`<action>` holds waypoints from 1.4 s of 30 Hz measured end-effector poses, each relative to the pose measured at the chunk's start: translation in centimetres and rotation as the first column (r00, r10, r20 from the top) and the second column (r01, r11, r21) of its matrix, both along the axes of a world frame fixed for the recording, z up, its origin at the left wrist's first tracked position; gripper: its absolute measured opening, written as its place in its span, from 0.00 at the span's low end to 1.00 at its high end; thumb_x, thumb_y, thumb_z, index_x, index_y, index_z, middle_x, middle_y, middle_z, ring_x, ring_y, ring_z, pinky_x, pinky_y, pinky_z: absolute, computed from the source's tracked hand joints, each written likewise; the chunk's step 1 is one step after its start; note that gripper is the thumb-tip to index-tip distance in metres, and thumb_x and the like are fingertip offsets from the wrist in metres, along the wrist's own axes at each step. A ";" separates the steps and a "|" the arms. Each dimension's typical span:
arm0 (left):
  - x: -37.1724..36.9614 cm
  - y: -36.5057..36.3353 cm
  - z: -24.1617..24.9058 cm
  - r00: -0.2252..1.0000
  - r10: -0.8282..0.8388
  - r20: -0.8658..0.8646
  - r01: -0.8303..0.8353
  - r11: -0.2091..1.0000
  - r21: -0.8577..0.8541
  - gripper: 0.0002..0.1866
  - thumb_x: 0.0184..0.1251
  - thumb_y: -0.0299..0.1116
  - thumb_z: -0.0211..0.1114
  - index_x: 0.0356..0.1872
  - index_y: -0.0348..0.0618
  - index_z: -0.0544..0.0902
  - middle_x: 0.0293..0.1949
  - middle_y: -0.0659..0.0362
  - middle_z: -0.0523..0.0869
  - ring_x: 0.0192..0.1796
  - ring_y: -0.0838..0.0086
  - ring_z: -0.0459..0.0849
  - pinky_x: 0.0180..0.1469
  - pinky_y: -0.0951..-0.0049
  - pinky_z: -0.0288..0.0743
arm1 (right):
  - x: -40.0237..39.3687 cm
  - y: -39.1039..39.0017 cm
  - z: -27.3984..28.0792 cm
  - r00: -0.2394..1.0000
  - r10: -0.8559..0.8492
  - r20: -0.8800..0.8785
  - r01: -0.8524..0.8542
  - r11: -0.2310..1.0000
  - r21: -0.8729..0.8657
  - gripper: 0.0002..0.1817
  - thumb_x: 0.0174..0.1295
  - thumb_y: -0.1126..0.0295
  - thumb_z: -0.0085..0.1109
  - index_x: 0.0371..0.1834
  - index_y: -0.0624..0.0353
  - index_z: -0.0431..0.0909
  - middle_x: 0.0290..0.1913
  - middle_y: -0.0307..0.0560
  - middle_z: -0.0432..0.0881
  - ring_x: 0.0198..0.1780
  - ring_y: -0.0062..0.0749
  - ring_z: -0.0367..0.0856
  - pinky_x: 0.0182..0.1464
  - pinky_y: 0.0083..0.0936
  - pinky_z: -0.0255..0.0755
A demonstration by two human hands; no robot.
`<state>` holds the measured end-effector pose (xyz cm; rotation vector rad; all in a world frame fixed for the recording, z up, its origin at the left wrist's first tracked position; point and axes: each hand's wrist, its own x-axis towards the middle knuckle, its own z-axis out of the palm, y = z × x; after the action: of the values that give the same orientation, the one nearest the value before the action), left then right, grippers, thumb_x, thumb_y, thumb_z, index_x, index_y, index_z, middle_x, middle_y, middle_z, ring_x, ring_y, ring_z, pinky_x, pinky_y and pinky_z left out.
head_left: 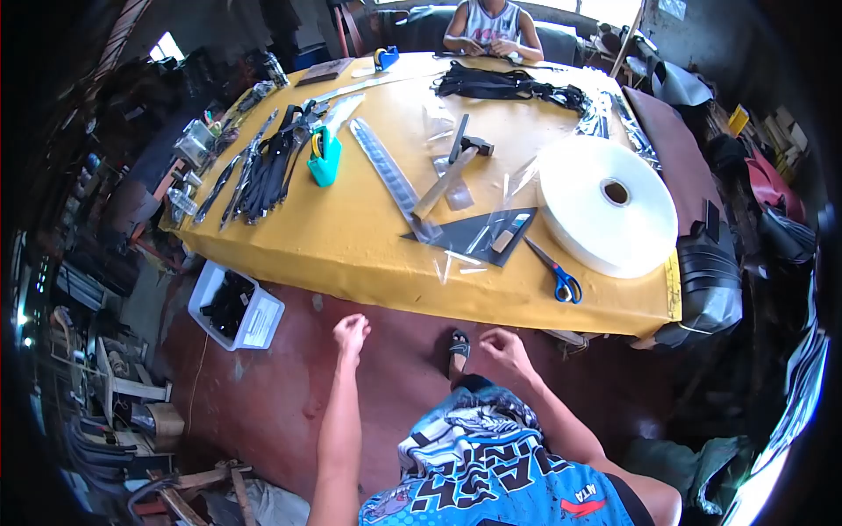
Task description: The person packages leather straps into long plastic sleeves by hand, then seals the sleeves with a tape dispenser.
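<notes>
My left hand (353, 331) hangs over the red floor in front of the table, its fingers curled in and nothing visible in them. On the other side of my body, my right hand (503, 344) is held just off the table's front edge, fingers loosely bent and apart, with nothing seen in it. Neither hand touches the yellow-covered table (351, 272). Nearest to my right hand on the tabletop lie blue-handled scissors (567, 287) and a large roll of clear white plastic (570, 210). A dark triangular piece (469, 235), a hammer (445, 182) and a clear ruler (386, 171) lie further in.
A white bin (263, 320) with black items stands on the floor at left. Black straps (263, 171), a green tape dispenser (324, 162) and a black strap bundle (491, 83) lie on the table. Another person (495, 31) sits at the far side, hands together.
</notes>
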<state>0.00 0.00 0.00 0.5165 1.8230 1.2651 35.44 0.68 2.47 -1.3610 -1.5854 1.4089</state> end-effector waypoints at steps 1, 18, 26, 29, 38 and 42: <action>2.4 0.9 1.3 0.997 0.005 0.080 -0.008 0.999 0.041 0.08 0.61 0.27 0.61 0.40 0.35 0.78 0.31 0.55 0.82 0.29 0.76 0.82 0.32 0.81 0.78 | 0.2 0.2 2.1 0.999 -0.036 0.034 0.035 0.999 0.038 0.10 0.55 0.70 0.59 0.37 0.66 0.79 0.29 0.45 0.82 0.33 0.24 0.80 0.39 0.21 0.73; -2.0 28.1 3.7 0.487 -0.538 -0.688 0.635 0.759 -0.144 0.17 0.55 0.33 0.62 0.48 0.49 0.79 0.47 0.51 0.73 0.45 0.58 0.78 0.47 0.62 0.73 | -21.0 32.1 2.8 0.760 -0.399 0.513 0.324 0.917 0.234 0.29 0.54 0.52 0.58 0.49 0.65 0.68 0.42 0.61 0.79 0.45 0.53 0.78 0.46 0.39 0.72; -2.7 31.9 1.5 0.708 -0.607 -0.361 0.530 0.794 -0.297 0.19 0.58 0.40 0.64 0.43 0.34 0.77 0.35 0.52 0.84 0.37 0.67 0.84 0.41 0.69 0.77 | -22.6 30.3 4.9 0.611 -0.254 0.750 0.337 0.941 0.044 0.39 0.46 0.46 0.65 0.50 0.67 0.65 0.48 0.61 0.76 0.51 0.48 0.76 0.49 0.36 0.72; -2.7 28.9 4.2 0.637 -0.753 0.165 0.753 0.560 -0.346 0.19 0.61 0.38 0.62 0.44 0.30 0.75 0.38 0.49 0.83 0.38 0.69 0.84 0.40 0.73 0.79 | -21.5 28.7 4.2 0.626 -0.178 0.759 0.224 0.974 0.044 0.39 0.42 0.47 0.69 0.50 0.65 0.67 0.49 0.59 0.75 0.50 0.51 0.76 0.49 0.38 0.72; 0.9 24.7 2.8 0.640 -0.419 0.645 0.678 0.703 -0.216 0.19 0.66 0.33 0.56 0.49 0.25 0.69 0.45 0.45 0.80 0.45 0.62 0.83 0.47 0.69 0.79 | -20.3 27.2 3.4 0.670 -0.168 0.724 0.261 0.965 -0.018 0.29 0.42 0.61 0.71 0.44 0.62 0.68 0.41 0.61 0.74 0.43 0.55 0.77 0.44 0.42 0.72; 2.2 24.4 2.6 0.688 -0.329 0.647 0.551 0.817 -0.170 0.16 0.66 0.32 0.55 0.47 0.28 0.71 0.44 0.46 0.80 0.46 0.62 0.82 0.49 0.68 0.78 | -19.4 27.2 1.9 0.709 -0.168 0.684 0.229 0.973 0.001 0.28 0.42 0.62 0.71 0.43 0.62 0.68 0.40 0.60 0.76 0.43 0.55 0.77 0.44 0.41 0.72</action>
<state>2.17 24.40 2.55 0.2867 1.2285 0.6230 16.01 27.89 4.39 -2.2084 -1.7379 0.8747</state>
